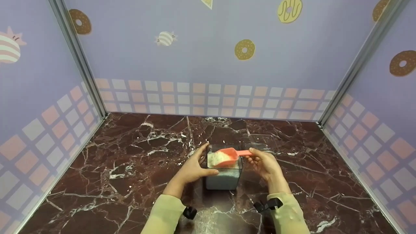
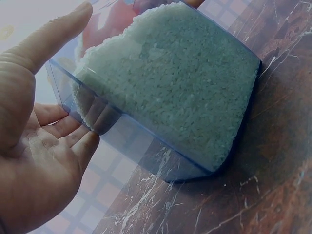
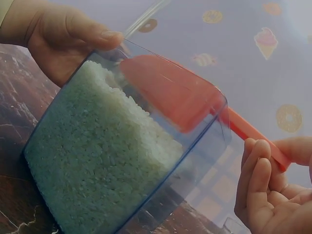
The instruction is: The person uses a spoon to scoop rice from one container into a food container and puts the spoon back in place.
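Observation:
A clear plastic box [image 1: 223,184] stands on the marbled table, filled with white rice [image 2: 170,78] that slopes in the wrist views. My left hand [image 1: 195,165] grips the box at its left side, thumb over the near edge of the rim and fingers spread along the outer wall. Between thumb and fingers, my right hand [image 1: 264,161] pinches the handle of an orange-red scoop [image 1: 229,155]. The scoop's bowl sits within the box's mouth, tilted toward the left, with rice at its front. In the right wrist view, the bowl [image 3: 165,92] shows through the clear wall above the rice.
Behind the box to the right lies a flat, clear plastic piece [image 1: 260,139], like a lid. White specks dot the dark marbled table [image 1: 130,162] around the box. Patterned panels [image 1: 208,65] stand at the back and both sides.

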The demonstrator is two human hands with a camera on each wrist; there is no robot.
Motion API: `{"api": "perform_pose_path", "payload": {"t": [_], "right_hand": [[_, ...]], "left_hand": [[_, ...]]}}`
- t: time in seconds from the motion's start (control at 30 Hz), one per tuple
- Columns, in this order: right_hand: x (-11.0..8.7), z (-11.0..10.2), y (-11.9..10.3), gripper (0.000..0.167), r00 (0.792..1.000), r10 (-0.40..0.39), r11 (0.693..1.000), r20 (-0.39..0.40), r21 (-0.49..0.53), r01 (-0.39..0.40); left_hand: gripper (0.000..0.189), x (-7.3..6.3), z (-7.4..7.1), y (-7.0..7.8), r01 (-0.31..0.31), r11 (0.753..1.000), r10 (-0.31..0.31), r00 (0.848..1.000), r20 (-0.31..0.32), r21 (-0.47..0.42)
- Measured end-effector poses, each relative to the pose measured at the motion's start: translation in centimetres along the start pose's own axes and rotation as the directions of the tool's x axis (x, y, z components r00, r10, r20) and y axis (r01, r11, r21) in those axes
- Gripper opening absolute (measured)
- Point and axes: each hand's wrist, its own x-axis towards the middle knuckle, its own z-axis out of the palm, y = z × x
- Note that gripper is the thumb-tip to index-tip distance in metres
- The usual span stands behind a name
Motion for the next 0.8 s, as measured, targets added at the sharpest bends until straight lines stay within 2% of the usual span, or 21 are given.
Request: {"api": "perform_pose_path", "payload": {"t": [0.3,0.47,0.63,0.8], "right_hand": [[0.44,-0.25,0.24,0.034,1.000,0.011,0.999,0.028,0.052,-0.013],[0.51,-0.52,0.22,0.037,0.995,0.058,0.991,0.078,0.119,-0.067],[0.42,-0.69,0.18,0.040,0.982,0.122,0.970,0.145,0.193,-0.149],[0.33,-0.60,0.02,0.039,0.982,0.117,0.970,0.145,0.197,-0.145]], "left_hand": [[0.113,0.07,-0.02,0.02,-0.011,0.999,0.012,1.000,-0.017,0.033],[0.113,0.06,-0.05,0.14,-0.015,1.000,0.015,1.000,-0.013,0.021],[0.115,-0.05,-0.08,0.20,-0.012,0.999,0.013,1.000,-0.012,0.034],[0.116,-0.17,-0.08,0.23,-0.008,0.998,0.008,1.000,-0.013,0.056]]}}
